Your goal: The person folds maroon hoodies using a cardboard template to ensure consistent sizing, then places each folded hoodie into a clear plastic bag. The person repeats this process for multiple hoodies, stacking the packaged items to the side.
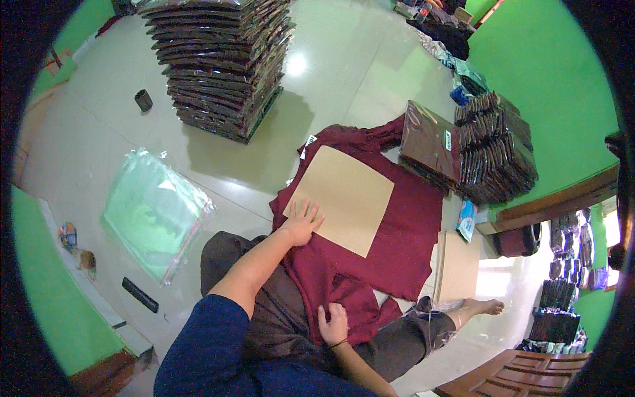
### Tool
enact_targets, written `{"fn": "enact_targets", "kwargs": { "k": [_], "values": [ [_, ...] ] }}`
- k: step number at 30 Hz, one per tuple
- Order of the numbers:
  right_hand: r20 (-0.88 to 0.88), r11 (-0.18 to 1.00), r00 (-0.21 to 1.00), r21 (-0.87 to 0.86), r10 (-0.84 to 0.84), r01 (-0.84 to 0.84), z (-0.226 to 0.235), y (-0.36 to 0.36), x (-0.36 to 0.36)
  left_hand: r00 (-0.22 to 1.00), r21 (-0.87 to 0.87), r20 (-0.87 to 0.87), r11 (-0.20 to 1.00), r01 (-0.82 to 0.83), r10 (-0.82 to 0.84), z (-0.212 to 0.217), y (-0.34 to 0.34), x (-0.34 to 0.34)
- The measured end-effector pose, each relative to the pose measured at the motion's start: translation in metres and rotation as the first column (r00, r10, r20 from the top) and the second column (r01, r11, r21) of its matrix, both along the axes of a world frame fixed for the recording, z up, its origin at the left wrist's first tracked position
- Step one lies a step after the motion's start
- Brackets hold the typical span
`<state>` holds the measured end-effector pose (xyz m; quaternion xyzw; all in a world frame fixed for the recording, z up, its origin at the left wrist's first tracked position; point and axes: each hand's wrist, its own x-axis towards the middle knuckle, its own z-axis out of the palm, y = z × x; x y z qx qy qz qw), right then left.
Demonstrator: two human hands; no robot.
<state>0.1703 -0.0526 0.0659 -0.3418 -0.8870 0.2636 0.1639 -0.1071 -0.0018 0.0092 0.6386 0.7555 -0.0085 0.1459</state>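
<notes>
Hands (303,221) seemingly flatten maroon shirt (410,231)

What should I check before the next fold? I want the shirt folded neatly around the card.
1. Card lying flat on shirt: ok.
2. Left hand pressing the card's near corner: ok.
3. Right hand gripping the shirt's lower cloth: ok.
4. Lower cloth smooth: not ok, bunched over the lap.
5. Card centred on shirt: cannot tell.
</notes>
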Motion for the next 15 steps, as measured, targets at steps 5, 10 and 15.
{"fn": "enact_targets", "kwargs": {
  "k": [5, 10, 15],
  "values": [
    [0.463, 0.861, 0.867, -0.502, 0.185, 0.084, 0.056, 0.023, -0.001, 0.993, 0.083, 0.107, 0.995, -0.055, 0.046, 0.0, -0.003, -0.001],
    [0.013, 0.319, 0.996, -0.948, 0.086, -0.016, 0.092, 0.022, -0.013, 0.997, 0.108, 0.083, 0.994, 0.002, -0.011, -0.001, -0.007, 0.0],
    [0.506, 0.719, 0.511, -0.477, 0.695, -0.505, 0.088, -0.001, 0.002, 0.996, 0.104, 0.083, 0.995, -0.002, -0.007, 0.004, -0.011, 0.001]
  ]
}}
